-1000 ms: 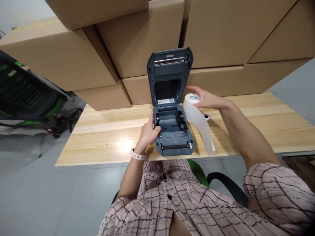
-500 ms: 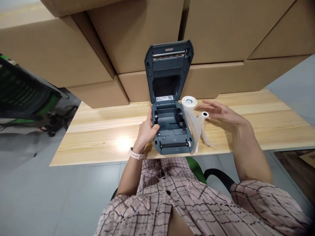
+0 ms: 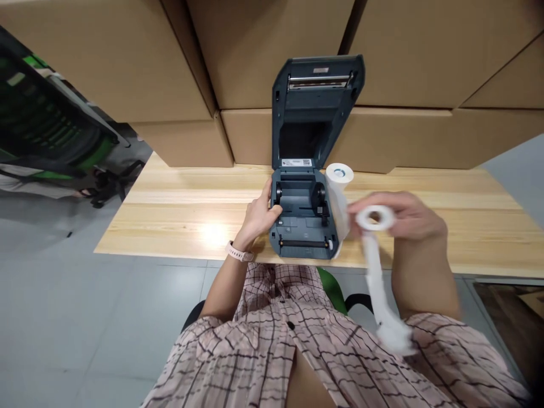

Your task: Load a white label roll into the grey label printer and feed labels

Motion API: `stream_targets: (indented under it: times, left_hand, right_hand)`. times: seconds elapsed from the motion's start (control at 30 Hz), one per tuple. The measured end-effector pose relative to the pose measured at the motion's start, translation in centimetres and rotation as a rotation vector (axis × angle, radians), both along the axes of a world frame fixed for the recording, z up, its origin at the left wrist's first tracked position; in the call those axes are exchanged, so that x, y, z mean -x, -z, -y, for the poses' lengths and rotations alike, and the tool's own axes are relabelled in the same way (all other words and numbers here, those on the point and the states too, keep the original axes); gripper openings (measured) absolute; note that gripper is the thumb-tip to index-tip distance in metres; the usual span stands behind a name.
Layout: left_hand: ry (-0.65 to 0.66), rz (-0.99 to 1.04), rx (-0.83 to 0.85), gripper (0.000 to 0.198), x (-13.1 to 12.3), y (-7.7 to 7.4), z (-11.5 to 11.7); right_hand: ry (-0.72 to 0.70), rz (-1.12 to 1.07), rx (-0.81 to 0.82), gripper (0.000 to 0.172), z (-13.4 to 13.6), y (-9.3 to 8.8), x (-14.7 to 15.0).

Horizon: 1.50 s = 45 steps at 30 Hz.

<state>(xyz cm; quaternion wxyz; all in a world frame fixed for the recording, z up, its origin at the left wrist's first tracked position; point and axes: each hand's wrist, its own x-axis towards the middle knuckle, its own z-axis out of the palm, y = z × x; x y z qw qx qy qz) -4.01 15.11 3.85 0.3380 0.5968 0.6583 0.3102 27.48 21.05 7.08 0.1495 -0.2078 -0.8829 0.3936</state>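
Observation:
A dark grey label printer [image 3: 304, 218] stands on the table with its lid [image 3: 317, 107] raised and its roll bay bare. My left hand [image 3: 261, 215] grips the printer's left side, thumb over the rim. Raised in front of the table's right part, my right hand [image 3: 414, 218] is closed around a small white label roll [image 3: 376, 217]. A loose strip of its paper hangs down, blurred by motion. Against the printer's right side stands a larger white label roll [image 3: 340, 173], its paper trailing toward the front edge.
Stacked cardboard boxes [image 3: 272, 62] line the back of the wooden table [image 3: 191, 209]. The table's front edge lies just before my lap. A black and green chair [image 3: 55, 124] is on the left, with part of another person beside it.
My right hand, open beside the small roll before, now holds it and has lifted it off the table toward me. The left hand stays on the printer. The whole view has shifted slightly.

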Motion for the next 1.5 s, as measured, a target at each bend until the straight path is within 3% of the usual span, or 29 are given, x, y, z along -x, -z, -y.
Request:
stream_targets:
  times: [0.1,0.23,0.37,0.6,0.67,0.8,0.9,1.0,1.13,1.2,1.5]
  left_hand:
    - [-0.007,-0.008,0.008,0.093,0.0,0.1,0.0]
    - [-0.005,-0.037,0.013,0.092,0.0,0.1,0.0]
    - [0.001,-0.049,0.018,0.094,0.0,0.0,0.0]
    - [-0.011,-0.039,0.005,0.092,0.0,0.1,0.1]
    - [-0.003,-0.024,0.000,0.091,0.0,0.1,0.1]
    - [-0.006,-0.010,-0.001,0.090,0.1,0.1,0.1]
    - [-0.014,0.025,-0.005,0.090,0.2,0.6,0.2]
    - [0.015,0.145,-0.065,0.086,0.0,1.4,0.2]
    - [0.054,0.258,-0.110,0.084,-0.4,2.2,0.0]
    - [0.060,0.271,-0.094,0.086,-0.6,2.2,-0.1]
    - [0.074,0.473,-0.108,0.093,-1.2,2.4,-0.5]
  right_hand:
    - [0.018,0.118,-0.153,0.057,1.2,-2.0,6.0]
    - [0.042,0.243,-0.329,0.056,1.1,-0.2,10.1]
    - [0.056,0.247,-0.313,0.061,1.2,1.8,9.8]
    - [0.066,0.178,-0.279,0.078,3.1,2.2,8.4]
    - [0.089,0.153,-0.323,0.072,3.8,2.0,8.2]
    - [0.156,0.131,-0.446,0.038,6.0,1.4,8.1]
    - [0.231,0.124,-0.527,0.033,8.1,1.5,8.2]
    - [0.259,0.111,-0.580,0.043,10.1,2.4,8.2]
    - [0.255,0.139,-0.571,0.090,11.8,3.5,8.1]
    - [0.257,0.143,-0.559,0.101,12.1,3.8,8.2]
    - [0.288,0.083,-0.615,0.073,11.9,4.9,8.1]
